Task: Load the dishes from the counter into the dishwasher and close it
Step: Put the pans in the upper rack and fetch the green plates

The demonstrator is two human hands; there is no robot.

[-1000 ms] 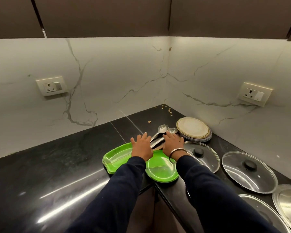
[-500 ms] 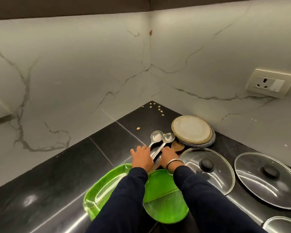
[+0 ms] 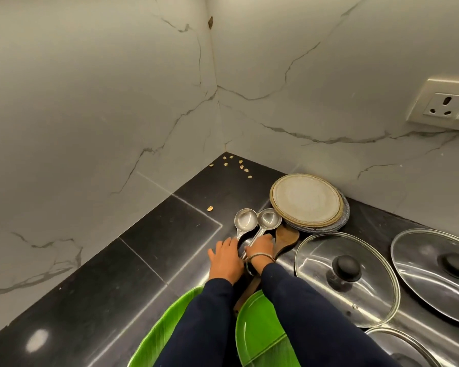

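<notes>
Two steel ladles lie side by side on the black counter (image 3: 149, 260), the left ladle (image 3: 245, 220) and the right ladle (image 3: 269, 218) with bowls up. My right hand (image 3: 260, 247) curls over their handles, a bangle on the wrist. Just left of them my left hand (image 3: 224, 258) lies flat with fingers spread, touching the left ladle's handle. A wooden spatula (image 3: 286, 238) lies under and right of my right hand. Two green plates, one on the left (image 3: 159, 337) and one on the right (image 3: 260, 329), sit under my forearms. No dishwasher is in view.
A stack of round plates (image 3: 306, 200) stands behind the ladles against the wall. Glass lids with black knobs lie to the right: one near (image 3: 355, 300), one farther (image 3: 421, 282), a third (image 3: 398, 348) at the bottom edge. Seeds (image 3: 240, 165) litter the corner. A wall socket (image 3: 445, 104) is at the right.
Both hands have moved forward off the green plates onto the ladle handles. My right hand has curled over them. The view has tilted down and come closer to the corner.
</notes>
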